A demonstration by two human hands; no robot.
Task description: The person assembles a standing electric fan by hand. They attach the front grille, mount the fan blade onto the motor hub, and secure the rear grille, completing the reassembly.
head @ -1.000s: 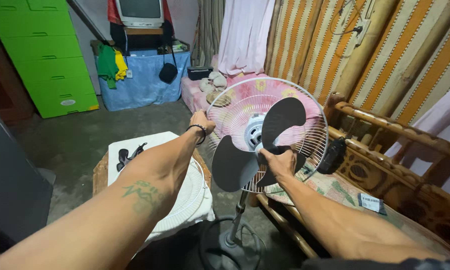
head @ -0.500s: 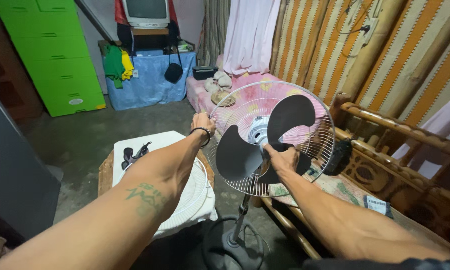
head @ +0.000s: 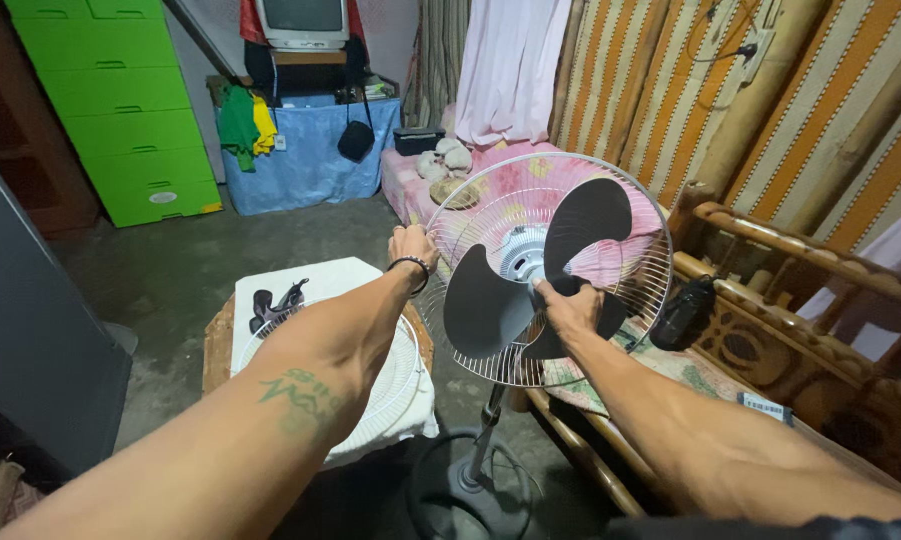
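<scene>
A stand fan rises in front of me with its front guard off. My left hand (head: 410, 245) grips the left rim of the white rear wire guard (head: 638, 222). My right hand (head: 567, 303) is closed on the hub of the dark three-lobed fan blade (head: 488, 302), which sits in front of the guard. The fan's pole goes down to a round dark base (head: 448, 492) on the floor. The removed white front guard (head: 398, 375) lies flat on the low table to my left.
A low table with a white cloth (head: 322, 282) carries dark pliers (head: 276, 303). A carved wooden bench (head: 800, 330) with a black bottle (head: 684, 313) stands at right. A green drawer cabinet (head: 120, 105), a blue-draped stand (head: 305, 155) and a pink bed (head: 420, 185) lie beyond.
The view has shifted slightly; the fan head and blade sit a little higher and more to the right. Both hands keep the same holds on the guard and blade.
</scene>
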